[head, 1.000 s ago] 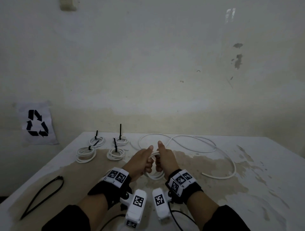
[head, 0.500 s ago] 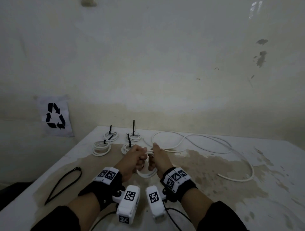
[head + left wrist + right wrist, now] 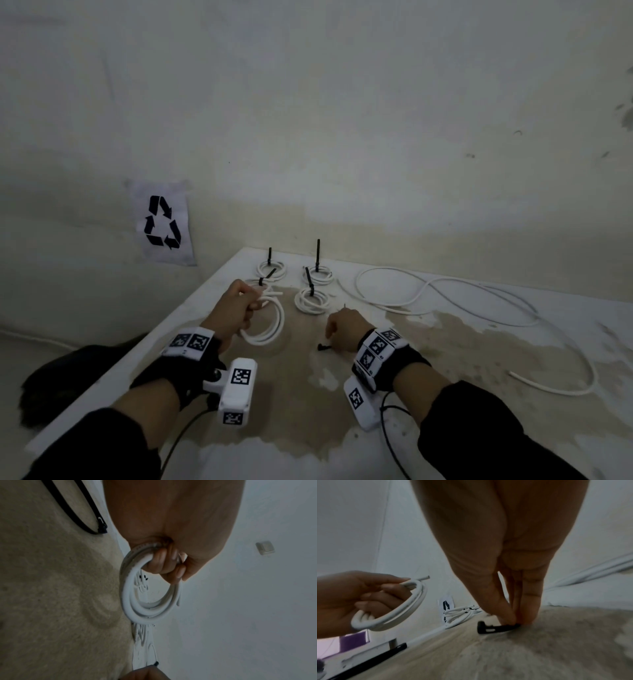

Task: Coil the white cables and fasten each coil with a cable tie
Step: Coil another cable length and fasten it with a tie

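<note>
My left hand grips a freshly wound coil of white cable, held just above the table; the coil hangs from the curled fingers, one loose end sticking out. My right hand is down on the table, thumb and fingers pinching a black cable tie whose head pokes out to the left. Several tied coils with black ties stand at the back. A long loose white cable sprawls over the right of the table.
The stained white table meets the wall at the back; its left edge runs close by my left hand. More black cable ties lie on the table near the left edge. A recycling sign hangs on the wall.
The hands have parted. The left one kept the coil and moved left; the right one let go, dropped to the table and took hold of a black tie. The head view swung right.
</note>
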Demonstrator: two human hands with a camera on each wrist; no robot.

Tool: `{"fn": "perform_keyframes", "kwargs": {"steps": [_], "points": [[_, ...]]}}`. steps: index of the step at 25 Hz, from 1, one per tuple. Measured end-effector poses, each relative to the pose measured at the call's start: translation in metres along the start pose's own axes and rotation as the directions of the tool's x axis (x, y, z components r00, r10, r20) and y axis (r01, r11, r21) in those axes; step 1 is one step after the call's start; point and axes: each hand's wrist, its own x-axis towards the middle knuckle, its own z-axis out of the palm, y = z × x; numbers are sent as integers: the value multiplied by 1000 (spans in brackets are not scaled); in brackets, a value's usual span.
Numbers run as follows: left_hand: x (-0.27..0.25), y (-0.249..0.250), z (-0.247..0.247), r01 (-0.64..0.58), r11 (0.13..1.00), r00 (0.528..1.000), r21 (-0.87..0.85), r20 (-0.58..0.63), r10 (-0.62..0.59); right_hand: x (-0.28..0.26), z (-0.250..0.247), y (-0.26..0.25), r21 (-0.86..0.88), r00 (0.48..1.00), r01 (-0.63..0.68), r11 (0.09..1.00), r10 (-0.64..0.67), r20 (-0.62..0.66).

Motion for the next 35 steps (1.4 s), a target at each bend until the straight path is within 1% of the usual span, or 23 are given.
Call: {"fn": "perform_keyframes", "kwargs": {"steps": [2, 4, 6, 8, 9, 11, 13, 14, 16, 17, 19, 20, 22, 25, 26, 27, 29, 30, 31, 32, 33, 34, 35], "points": [[3, -7, -3, 11, 1000, 1000, 9, -1, -11, 7, 1, -5, -102, 999, 0, 995, 5, 48], [5, -11, -4, 14, 1000, 1000, 5, -1, -14, 9, 2, -8, -165, 998, 15, 986, -4, 70], [6, -11, -2, 20, 1000, 1000, -5, -3, -20, 5, 1, -7, -168, 997, 42, 985, -31, 65], [6, -11, 1, 23, 1000, 1000, -7, -11, -23, 0, 0, -2, -47, 999, 48, 998, -48, 2], [6, -10, 3, 22, 1000, 1000, -7, -19, -22, -4, -1, 1, 55, 997, 48, 997, -45, -58], [6, -8, 8, 14, 1000, 999, -6, -29, -14, -12, -9, 5, 249, 981, 62, 966, -13, -194], [6, -7, 14, 3, 1000, 1000, -1, -27, -3, -22, -20, 7, 415, 952, 139, 899, -6, -305], [6, -5, 19, -1, 1000, 1000, -2, -23, 1, -28, -27, 7, 516, 940, 199, 833, -14, -340], [8, -2, 33, -7, 1000, 1000, -19, -12, 7, -39, -36, 6, 710, 927, 302, 635, -22, -375], [8, 0, 41, -8, 999, 1000, -34, -4, 8, -43, -37, 6, 768, 928, 318, 556, -18, -371], [9, 5, 60, -12, 998, 1000, -56, 13, 13, -49, -34, 10, 830, 947, 281, 483, 3, -322], [9, 7, 69, -16, 998, 1000, -63, 24, 17, -50, -30, 11, 852, 959, 245, 462, 15, -284], [8, 12, 87, -26, 998, 995, -64, 90, 32, -52, -20, 15, 878, 969, 199, 436, 46, -243], [1, 19, 113, -19, 995, 975, -102, 218, 41, -57, -13, 25, 913, 948, 230, 336, 134, -288], [-3, 21, 120, 3, 990, 966, -139, 255, 33, -60, -13, 29, 909, 931, 246, 336, 178, -318], [-6, 22, 125, 31, 983, 958, -182, 285, 22, -62, -12, 31, 890, 907, 260, 376, 222, -359], [-11, 23, 135, 101, 960, 939, -263, 344, -4, -68, -11, 39, 826, 838, 271, 494, 301, -455], [-12, 23, 138, 140, 944, 928, -299, 372, -20, -71, -9, 40, 803, 805, 276, 528, 329, -494], [-13, 23, 142, 173, 931, 917, -321, 397, -34, -73, -8, 42, 793, 775, 290, 537, 354, -523], [-14, 24, 145, 193, 925, 909, -327, 414, -44, -74, -7, 42, 793, 753, 310, 524, 373, -541], [-15, 25, 149, 191, 931, 908, -312, 416, -47, -76, -6, 44, 804, 740, 333, 493, 391, -547], [-16, 26, 152, 172, 942, 915, -288, 400, -44, -78, -6, 45, 822, 742, 350, 449, 403, -536], [-18, 26, 155, 143, 954, 928, -265, 370, -36, -79, -7, 46, 841, 755, 358, 405, 405, -516]]}}
